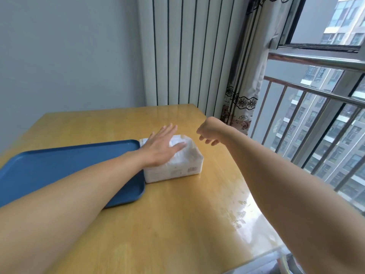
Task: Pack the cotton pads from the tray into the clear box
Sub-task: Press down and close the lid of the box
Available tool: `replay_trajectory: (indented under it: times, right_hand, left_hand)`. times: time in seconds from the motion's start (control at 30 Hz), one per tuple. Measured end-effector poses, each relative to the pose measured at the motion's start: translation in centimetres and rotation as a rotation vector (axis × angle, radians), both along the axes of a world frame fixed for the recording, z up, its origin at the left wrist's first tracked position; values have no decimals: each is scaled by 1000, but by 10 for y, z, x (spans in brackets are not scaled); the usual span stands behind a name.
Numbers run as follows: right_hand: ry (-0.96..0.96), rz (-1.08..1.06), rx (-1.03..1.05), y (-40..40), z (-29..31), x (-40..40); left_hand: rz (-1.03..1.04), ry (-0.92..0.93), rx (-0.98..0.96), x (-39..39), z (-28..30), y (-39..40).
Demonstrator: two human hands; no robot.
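left hand [161, 148] flat, fingers straight, pressing clear box [173, 167]; right hand [210, 133] loosely curled, empty. pads likely light, soft; box smooth, best held by sides.

One tray [49, 167], one clear box [177, 167], two hands.

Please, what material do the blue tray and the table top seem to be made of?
Tray: probably plastic, matte; even blue colour, rounded moulded rim. Table: looks like wood or wood-look laminate with a glossy finish; yellow-brown, reflecting the window light.
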State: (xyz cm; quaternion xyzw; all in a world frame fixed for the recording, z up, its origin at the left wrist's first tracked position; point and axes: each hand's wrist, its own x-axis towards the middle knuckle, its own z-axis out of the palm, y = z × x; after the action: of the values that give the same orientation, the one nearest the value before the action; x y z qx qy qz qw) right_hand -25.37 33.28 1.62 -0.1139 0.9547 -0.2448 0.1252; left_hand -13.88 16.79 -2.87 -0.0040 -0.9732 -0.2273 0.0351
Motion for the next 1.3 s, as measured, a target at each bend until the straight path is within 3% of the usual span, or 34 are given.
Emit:
replay_trajectory:
  times: [0.13, 0.2, 0.3, 0.47, 0.63, 0.9, 1.07, 1.3]
  right_hand:
    - [-266, -99, -363, -8, -24, -4]
    - [-353, -152, -467, -16, -34, -6]
    - [-446, -214, -588, -21, -42, -11]
    - [-466, -159, -745, -21, -40, -20]
    - [-384, -51, -711, -2, -24, -28]
    - [-280, 43, -567, 16, -11, -21]
    - [-309, 107, -325, 12, -5, 2]
    - [-422, 101, -163, 7, -1, 21]
  left_hand:
    - [480, 36, 183, 3, 0, -50]
    - [602, 36, 348, 8, -2, -69]
    - [603, -77, 638, 15, -3, -78]
    - [534, -131, 841, 19, 7, -69]
    - [584, -141, 1015, 14, 15, -77]
    - [493, -185, 930, 23, 21, -60]
    - [457, -272, 725, 33, 23, -48]
    - [490, -285, 726, 38, 21, -44]
